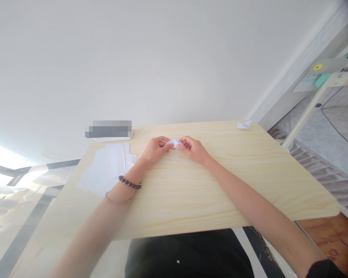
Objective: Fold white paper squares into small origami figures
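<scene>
A small folded piece of white paper (174,143) is held between both hands over the far middle of a light wooden table (197,193). My left hand (156,148) pinches its left end, fingers curled; a dark bead bracelet circles that wrist. My right hand (193,148) pinches the right end, fingers closed on the paper. The two hands nearly touch each other.
Loose white paper sheets (106,168) lie on the table's left part. A small folded white paper shape (244,124) sits at the far right corner. A white device (113,137) with a cable lies at the far edge by the wall. A lamp stand (307,112) rises at right.
</scene>
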{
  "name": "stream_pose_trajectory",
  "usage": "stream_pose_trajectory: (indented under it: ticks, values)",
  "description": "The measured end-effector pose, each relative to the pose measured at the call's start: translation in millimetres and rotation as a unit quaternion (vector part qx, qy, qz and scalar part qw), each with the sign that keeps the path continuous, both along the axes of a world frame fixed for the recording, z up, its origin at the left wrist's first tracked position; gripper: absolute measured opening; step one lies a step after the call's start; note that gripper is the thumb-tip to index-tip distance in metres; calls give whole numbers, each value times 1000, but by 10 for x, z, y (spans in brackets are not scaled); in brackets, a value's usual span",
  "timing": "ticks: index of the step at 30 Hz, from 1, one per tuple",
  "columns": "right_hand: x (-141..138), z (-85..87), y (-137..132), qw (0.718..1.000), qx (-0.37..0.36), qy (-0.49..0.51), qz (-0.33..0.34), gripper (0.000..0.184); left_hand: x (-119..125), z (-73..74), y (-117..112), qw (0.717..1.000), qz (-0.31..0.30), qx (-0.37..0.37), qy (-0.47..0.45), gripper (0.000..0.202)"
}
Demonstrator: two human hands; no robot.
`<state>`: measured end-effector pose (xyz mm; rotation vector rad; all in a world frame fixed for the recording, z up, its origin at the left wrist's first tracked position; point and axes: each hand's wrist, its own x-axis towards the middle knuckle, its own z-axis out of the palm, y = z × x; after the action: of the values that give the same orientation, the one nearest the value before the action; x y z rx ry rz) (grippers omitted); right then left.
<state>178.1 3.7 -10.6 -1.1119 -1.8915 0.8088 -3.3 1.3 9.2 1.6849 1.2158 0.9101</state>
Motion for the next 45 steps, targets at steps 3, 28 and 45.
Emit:
stream_pose_trajectory:
  ticks: [3, 28, 45]
  values:
    - [0, 19, -14, 1000, 6, -18, 4, 26, 1, -4, -2, 1000, -4, -1, -4, 31]
    - [12, 22, -4, 999, -32, -16, 10, 30, -46, -115, 75, 998, -58, 13, -30, 33]
    - [4, 72, -39, 997, -18, -63, 32, 23, -26, -80, 30, 998, -60, 32, 21, 31]
